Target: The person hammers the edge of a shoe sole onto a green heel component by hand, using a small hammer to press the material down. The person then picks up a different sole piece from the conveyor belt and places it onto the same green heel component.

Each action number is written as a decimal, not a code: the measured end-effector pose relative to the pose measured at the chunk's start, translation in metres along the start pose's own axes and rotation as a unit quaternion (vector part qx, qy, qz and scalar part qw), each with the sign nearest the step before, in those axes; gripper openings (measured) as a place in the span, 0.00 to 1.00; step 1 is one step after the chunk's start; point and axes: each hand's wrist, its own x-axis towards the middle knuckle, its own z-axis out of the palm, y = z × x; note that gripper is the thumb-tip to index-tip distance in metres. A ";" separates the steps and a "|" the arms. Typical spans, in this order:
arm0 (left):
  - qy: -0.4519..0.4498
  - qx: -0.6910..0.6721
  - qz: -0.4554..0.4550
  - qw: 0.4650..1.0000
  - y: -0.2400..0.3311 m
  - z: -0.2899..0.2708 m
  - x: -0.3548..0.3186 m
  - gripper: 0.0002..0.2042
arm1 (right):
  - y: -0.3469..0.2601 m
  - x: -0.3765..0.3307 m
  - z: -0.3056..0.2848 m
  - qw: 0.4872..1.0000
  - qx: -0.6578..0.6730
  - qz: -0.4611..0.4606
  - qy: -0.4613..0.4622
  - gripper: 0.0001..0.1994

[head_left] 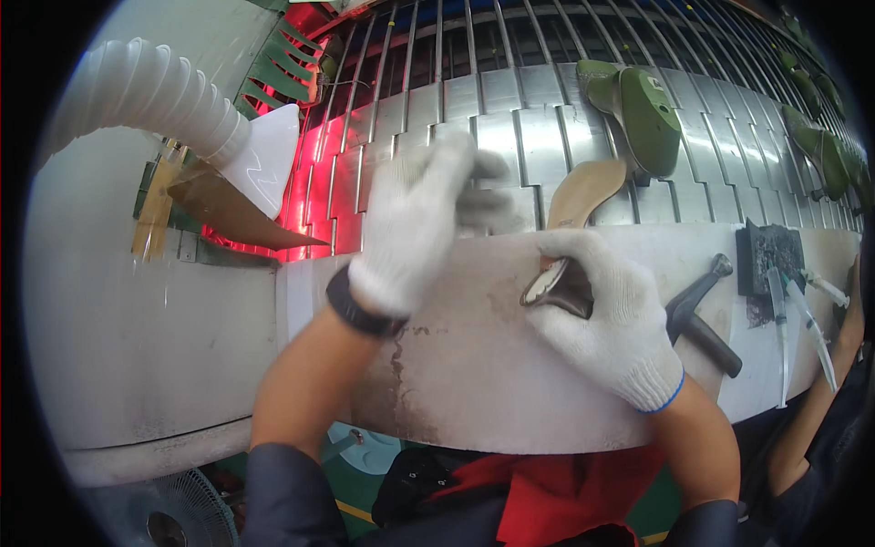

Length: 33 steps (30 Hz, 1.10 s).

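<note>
My right hand (615, 319), in a white knit glove with a blue cuff edge, is closed around a dark brown shoe part (574, 290) with a pale inside. It is over the pale work surface (483, 365). A tan sole-shaped piece (583, 193) extends from just beyond those fingers over the metal slats; whether it is joined to the held part I cannot tell. My left hand (415, 219), also gloved and with a black band at the wrist, is raised over the far edge of the work surface. Motion smears its fingers, and nothing can be made out in them.
A slatted metal conveyor (497, 137) runs along the far side, carrying green shoe lasts (649, 123). A hammer (702, 314), a dark block (766, 264) and syringes (807, 319) lie at right, near another person's arm (843, 337). A white hose (164, 96) hangs at left.
</note>
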 end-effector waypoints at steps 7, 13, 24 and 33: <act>0.452 0.463 0.056 0.760 -0.070 -0.179 0.274 0.27 | -0.005 0.007 -0.007 0.998 -0.017 -0.046 -0.044 0.27; 0.550 0.503 -0.065 0.664 -0.067 -0.257 0.342 0.51 | 0.009 0.019 -0.010 0.992 -0.075 -0.068 -0.074 0.28; 0.553 0.449 -0.079 0.697 -0.072 -0.258 0.349 0.58 | -0.005 0.029 -0.010 0.999 0.027 -0.032 0.006 0.24; 0.529 0.441 0.001 0.725 -0.044 -0.170 0.244 0.61 | -0.013 0.014 -0.006 0.996 0.085 0.003 0.035 0.28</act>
